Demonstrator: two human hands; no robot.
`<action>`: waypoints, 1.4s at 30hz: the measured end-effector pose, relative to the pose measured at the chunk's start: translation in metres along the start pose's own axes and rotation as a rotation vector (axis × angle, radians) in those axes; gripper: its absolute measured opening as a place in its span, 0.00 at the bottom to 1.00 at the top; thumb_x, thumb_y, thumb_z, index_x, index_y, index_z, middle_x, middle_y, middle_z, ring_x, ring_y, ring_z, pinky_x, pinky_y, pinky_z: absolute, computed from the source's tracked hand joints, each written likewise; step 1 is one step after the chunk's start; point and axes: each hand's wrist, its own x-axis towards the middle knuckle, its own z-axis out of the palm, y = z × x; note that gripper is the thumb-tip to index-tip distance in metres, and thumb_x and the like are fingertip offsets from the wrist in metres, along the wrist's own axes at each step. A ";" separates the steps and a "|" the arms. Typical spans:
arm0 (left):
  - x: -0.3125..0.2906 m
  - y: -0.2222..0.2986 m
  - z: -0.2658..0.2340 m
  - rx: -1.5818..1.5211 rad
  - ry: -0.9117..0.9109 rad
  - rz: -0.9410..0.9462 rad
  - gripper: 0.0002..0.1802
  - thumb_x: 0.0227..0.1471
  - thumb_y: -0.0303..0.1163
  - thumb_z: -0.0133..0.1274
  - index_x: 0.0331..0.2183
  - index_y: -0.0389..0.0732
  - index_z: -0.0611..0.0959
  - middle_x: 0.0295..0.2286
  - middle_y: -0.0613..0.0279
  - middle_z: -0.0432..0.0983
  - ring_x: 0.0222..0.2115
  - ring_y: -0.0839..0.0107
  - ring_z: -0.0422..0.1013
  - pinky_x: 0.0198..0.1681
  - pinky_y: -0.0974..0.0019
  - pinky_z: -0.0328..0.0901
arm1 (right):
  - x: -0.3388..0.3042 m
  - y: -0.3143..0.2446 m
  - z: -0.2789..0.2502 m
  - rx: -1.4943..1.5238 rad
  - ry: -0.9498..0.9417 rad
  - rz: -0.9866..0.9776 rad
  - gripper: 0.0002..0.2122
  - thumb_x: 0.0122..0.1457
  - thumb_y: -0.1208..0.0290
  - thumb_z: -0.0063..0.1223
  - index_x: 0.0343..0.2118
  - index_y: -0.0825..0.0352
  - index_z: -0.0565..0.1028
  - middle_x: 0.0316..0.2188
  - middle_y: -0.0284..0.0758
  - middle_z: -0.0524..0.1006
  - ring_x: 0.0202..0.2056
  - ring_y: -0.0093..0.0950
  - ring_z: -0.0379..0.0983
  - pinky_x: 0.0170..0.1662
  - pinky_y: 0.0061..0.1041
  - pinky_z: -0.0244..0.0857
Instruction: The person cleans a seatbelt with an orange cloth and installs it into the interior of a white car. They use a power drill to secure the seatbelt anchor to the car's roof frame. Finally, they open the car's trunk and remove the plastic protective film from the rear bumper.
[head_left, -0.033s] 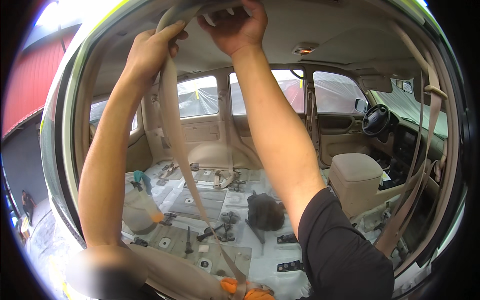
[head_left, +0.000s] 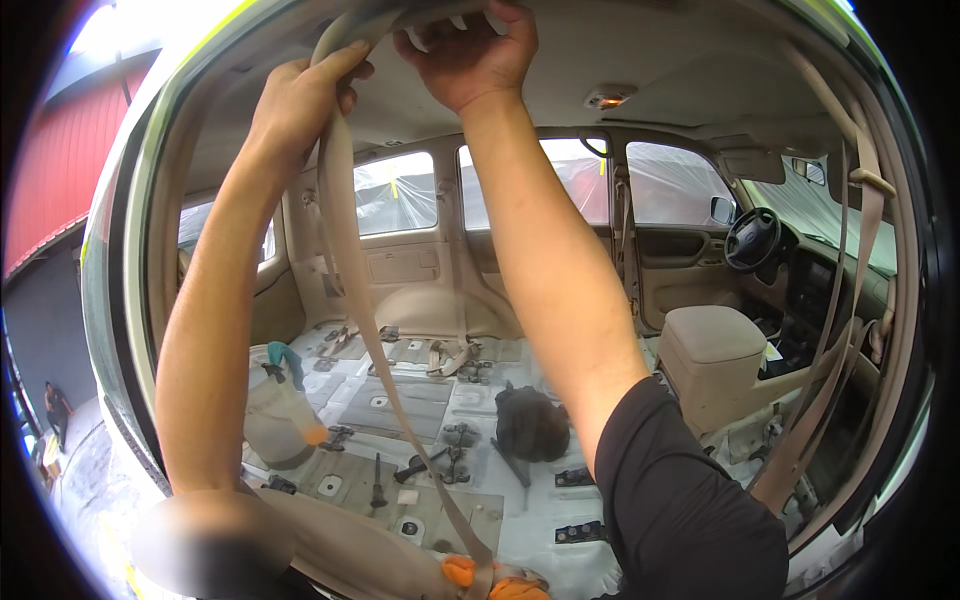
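So I'm holding both arms up, hands sitting right along the top of the frame. My left forearm (head_left: 205, 330) is running up from the lower left and leaning rightward, and the left hand (head_left: 305, 95) is gripping firmly in the upper left, thumb pointing up and right, fingertips curling in below it. My right forearm (head_left: 550, 230) is slanting the other way, from lower right up to top centre, with a black sleeve (head_left: 690, 490) covering the arm lower down. The right hand (head_left: 480, 60) is bending its spread fingers near the top edge; honestly I'm not managing to tell its grip.
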 end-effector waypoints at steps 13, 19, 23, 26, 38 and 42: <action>0.027 -0.004 0.001 0.367 0.024 0.223 0.33 0.47 0.57 0.53 0.36 0.31 0.83 0.28 0.56 0.80 0.34 0.68 0.72 0.43 0.66 0.62 | 0.016 0.019 -0.018 0.004 0.210 0.109 0.13 0.60 0.58 0.42 0.40 0.61 0.71 0.40 0.35 0.73 0.42 0.37 0.69 0.43 0.38 0.66; 0.035 -0.002 0.001 0.575 0.092 0.231 0.38 0.44 0.58 0.52 0.42 0.30 0.80 0.32 0.51 0.80 0.41 0.56 0.74 0.48 0.59 0.64 | 0.009 0.005 -0.040 -0.031 0.044 -0.028 0.10 0.57 0.61 0.46 0.37 0.61 0.71 0.36 0.34 0.72 0.38 0.32 0.69 0.40 0.32 0.62; 0.024 0.001 0.002 0.720 0.193 0.237 0.38 0.45 0.59 0.49 0.44 0.33 0.79 0.35 0.48 0.79 0.42 0.52 0.73 0.49 0.56 0.63 | 0.002 0.012 -0.006 0.027 0.480 -0.169 0.07 0.55 0.67 0.47 0.34 0.61 0.72 0.33 0.33 0.72 0.36 0.31 0.69 0.40 0.31 0.62; 0.015 0.000 0.006 0.807 0.308 0.313 0.35 0.48 0.59 0.48 0.41 0.35 0.80 0.34 0.49 0.78 0.38 0.55 0.73 0.45 0.57 0.64 | 0.007 0.013 -0.020 0.111 0.378 -0.153 0.06 0.55 0.69 0.46 0.33 0.62 0.71 0.32 0.32 0.72 0.36 0.30 0.69 0.41 0.30 0.62; -0.077 -0.009 0.048 0.187 0.105 0.193 0.42 0.46 0.41 0.60 0.55 0.28 0.59 0.41 0.45 0.73 0.33 0.66 0.74 0.36 0.64 0.68 | -0.015 0.005 -0.032 -0.010 0.283 0.080 0.13 0.61 0.66 0.43 0.45 0.68 0.70 0.37 0.37 0.75 0.38 0.32 0.72 0.41 0.36 0.68; -0.082 -0.001 0.048 -0.068 -0.039 -0.078 0.36 0.45 0.31 0.55 0.54 0.29 0.62 0.26 0.57 0.76 0.22 0.72 0.73 0.30 0.69 0.67 | -0.044 0.021 -0.006 0.139 0.400 -0.066 0.13 0.60 0.67 0.40 0.45 0.68 0.67 0.48 0.42 0.67 0.49 0.34 0.65 0.57 0.40 0.57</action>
